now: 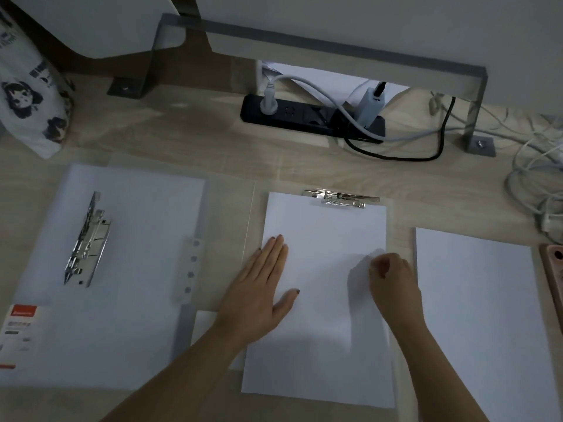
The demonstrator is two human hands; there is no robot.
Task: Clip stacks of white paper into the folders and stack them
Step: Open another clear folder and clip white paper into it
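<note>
Head view: clipped paper stack (323, 287) directly ahead on the counter (189, 141), long axis running away toward the metal clip (342, 197) at its far edge, loose paper stack (484, 315) just right of it and nearer the right hand (393, 278). Left hand (262, 284) spread flat, pressing the stack's left edge; right hand curled, fingertips pinching or nudging the top sheet near the right edge. Open folder (100, 269) with lever clip (86, 239) lying left, nearer the left hand.

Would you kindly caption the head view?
Left hand flat on clipped paper; right hand lifting its edge.
</note>
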